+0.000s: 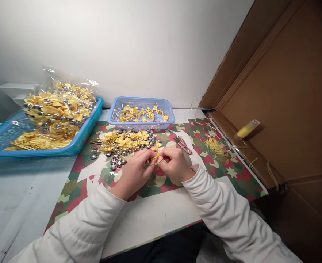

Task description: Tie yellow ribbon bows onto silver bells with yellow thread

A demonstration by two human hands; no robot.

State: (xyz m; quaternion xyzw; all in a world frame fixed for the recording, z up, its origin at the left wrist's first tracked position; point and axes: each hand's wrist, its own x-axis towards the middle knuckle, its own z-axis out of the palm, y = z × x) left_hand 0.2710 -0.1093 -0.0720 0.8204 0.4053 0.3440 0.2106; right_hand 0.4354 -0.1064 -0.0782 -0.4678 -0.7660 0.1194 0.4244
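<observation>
Both hands meet over the camouflage-patterned sheet. My left hand (pixel 137 168) is closed, its fingertips pinching a small yellow bow with a cord loop (pixel 157 156). From the other side my right hand (pixel 176 163) grips the same bow and its yellow cord between thumb and fingers. Part of the bow is hidden by the fingers. Just beyond the hands lies a loose yellow ribbon bow (pixel 157 145). A heap of yellow bows (pixel 130 138) with cords spreads behind my left hand, and silver bells (pixel 117 161) lie in front of it.
A blue basket (pixel 141 125) with looped bows stands at the back. At left, a larger blue basket (pixel 79 140) holds a clear bag (pixel 59 102) of bows with bells. Thread snips (pixel 184 146) and a yellow thread pile (pixel 217 148) lie right, near a cardboard wall (pixel 281 91).
</observation>
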